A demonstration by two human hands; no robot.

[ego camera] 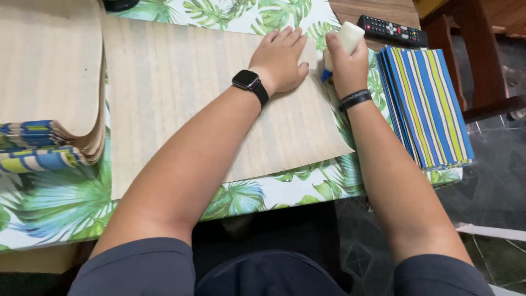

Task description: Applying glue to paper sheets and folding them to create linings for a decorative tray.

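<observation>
While pressing flat, fingers together, on the beige sheet (pixel 219 98) near the table's far edge, left hand (pixel 279 60). Right hand (pixel 345 68) just beside, fingers clamped round a white glue bottle (pixel 346 39), tip at the sheet's right edge. At the table's right edge, a stack of blue, yellow and white striped sheets (pixel 430 104); beyond, a black remote (pixel 392 30).

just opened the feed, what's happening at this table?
A person sits at a table covered with a leaf-print cloth. Their left hand lies flat on a large tan paper sheet, pinning it down. Their right hand grips a white glue bottle tipped nozzle-down at the sheet's right edge. A stack of blue-and-yellow striped folded pieces sits to the right, a pile of tan sheets to the left, and a black remote control lies at the far edge.
</observation>
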